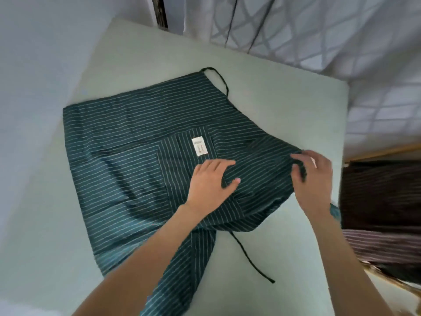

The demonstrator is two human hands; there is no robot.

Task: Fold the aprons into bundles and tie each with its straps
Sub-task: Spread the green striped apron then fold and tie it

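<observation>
light: soft, even, dim-cool | shadows: faint | blur: slight motion | edges: wide-angle warp

The apron [127,142] is thin matt striped cloth with a papery white label [199,146]; the table [273,106] looks smooth.

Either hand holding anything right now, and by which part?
Right hand pinches the green striped apron at its right edge. Left hand only presses flat on the apron's middle, gripping nothing.
</observation>
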